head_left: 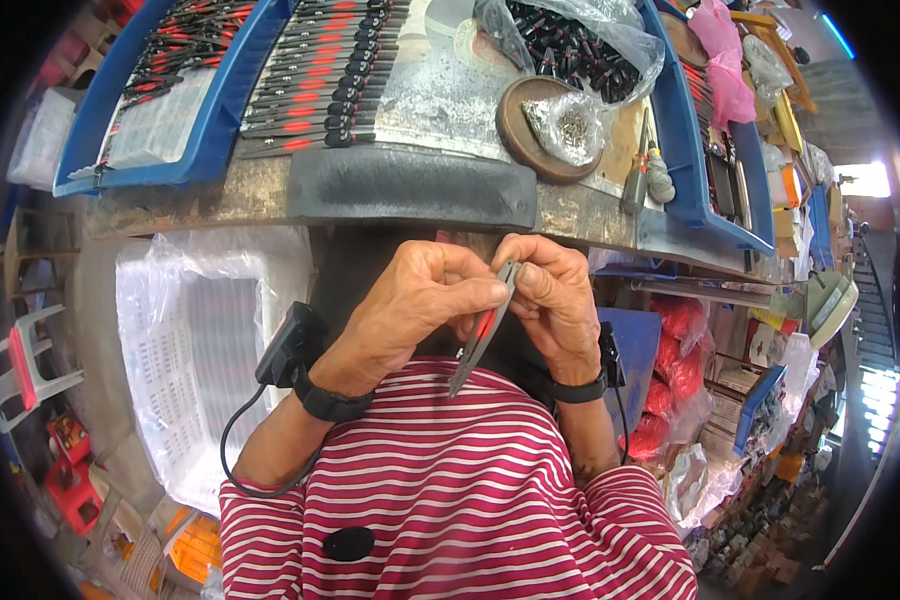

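In front of my striped shirt, my left hand (420, 295) and my right hand (550, 295) both pinch the upper end of a slim, flat grey tool with a red insert (480, 340). Its lower end tapers and slants down to the left, away from the fingers. Whatever lies right between the fingertips is too small to make out. Similar grey-and-red tools with black knobs (315, 90) lie in a neat row on the workbench (435, 100) beyond my hands.
A dark pad (410, 188) covers the bench's front edge. Behind it stand a round wooden dish (513, 125) with bagged small metal parts, a bag of black parts (575, 50) and a screwdriver (635, 185). Blue trays (225, 120) flank the bench. A plastic-lined white basket (160, 350) sits at left.
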`<state>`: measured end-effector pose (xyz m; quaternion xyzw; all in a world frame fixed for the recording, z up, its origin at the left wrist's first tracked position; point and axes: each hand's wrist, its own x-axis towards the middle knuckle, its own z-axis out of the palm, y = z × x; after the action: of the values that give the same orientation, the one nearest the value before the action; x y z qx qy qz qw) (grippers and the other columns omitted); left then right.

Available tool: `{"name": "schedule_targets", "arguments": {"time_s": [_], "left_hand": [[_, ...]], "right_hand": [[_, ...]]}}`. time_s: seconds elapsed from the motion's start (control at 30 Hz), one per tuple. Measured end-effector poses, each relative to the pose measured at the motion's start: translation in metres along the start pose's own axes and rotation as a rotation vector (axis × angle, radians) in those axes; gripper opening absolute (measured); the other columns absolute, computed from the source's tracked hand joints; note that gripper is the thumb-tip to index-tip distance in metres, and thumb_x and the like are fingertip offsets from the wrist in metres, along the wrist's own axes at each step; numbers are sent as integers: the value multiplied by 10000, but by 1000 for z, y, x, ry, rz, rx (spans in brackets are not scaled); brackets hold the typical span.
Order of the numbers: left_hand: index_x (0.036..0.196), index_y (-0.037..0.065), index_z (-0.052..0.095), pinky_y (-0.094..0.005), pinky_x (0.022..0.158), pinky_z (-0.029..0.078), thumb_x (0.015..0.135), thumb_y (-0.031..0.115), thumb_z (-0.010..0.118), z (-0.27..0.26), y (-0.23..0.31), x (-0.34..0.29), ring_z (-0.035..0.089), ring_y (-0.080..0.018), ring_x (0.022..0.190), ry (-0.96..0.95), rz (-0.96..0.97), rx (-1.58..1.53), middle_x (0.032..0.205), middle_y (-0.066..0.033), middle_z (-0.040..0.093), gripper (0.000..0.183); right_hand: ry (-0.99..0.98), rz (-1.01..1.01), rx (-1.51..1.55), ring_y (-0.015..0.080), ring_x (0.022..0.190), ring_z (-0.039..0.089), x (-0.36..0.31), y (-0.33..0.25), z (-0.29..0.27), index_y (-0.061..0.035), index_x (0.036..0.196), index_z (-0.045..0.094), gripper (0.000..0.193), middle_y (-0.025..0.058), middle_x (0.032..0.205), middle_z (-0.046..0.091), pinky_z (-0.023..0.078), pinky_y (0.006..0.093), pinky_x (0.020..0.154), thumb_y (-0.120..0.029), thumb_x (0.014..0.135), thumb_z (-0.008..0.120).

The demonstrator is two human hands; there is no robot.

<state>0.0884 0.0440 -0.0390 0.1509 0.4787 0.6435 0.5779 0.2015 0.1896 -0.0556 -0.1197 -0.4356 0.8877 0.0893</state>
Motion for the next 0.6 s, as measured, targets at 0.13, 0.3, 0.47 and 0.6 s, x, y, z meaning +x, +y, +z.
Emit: {"name": "schedule_targets", "arguments": {"time_s": [0.13,0.3,0.47,0.6], "left_hand": [[834,-18,647,-193,532,431,828,173,682,6,-7,-1,541,-62,566,-21,-19,-9,647,-32,605,194],[842,-23,645,-195,501,431,836,155,672,9,-18,5,542,-68,545,-32,-28,10,672,-37,614,180],[833,-16,630,-199,504,430,839,161,670,11,-25,8,546,-81,549,-48,-41,-47,677,-43,614,181],[832,-8,626,-202,521,433,842,174,671,12,-25,9,549,-85,564,-55,-74,-61,672,-41,609,188]], "right_hand": [[18,0,51,8,509,353,-2,1,-9,71,986,597,260,-3,717,559,274,151,448,-160,879,646],[58,27,80,11,506,329,-6,7,-21,79,1005,587,273,-39,654,486,270,156,463,-155,878,645],[38,40,172,8,541,362,-9,14,-32,102,1032,541,308,34,812,534,274,148,444,-142,875,641],[61,35,180,10,535,354,-11,15,-33,102,1022,565,268,6,741,524,278,151,462,-118,883,627]]}}
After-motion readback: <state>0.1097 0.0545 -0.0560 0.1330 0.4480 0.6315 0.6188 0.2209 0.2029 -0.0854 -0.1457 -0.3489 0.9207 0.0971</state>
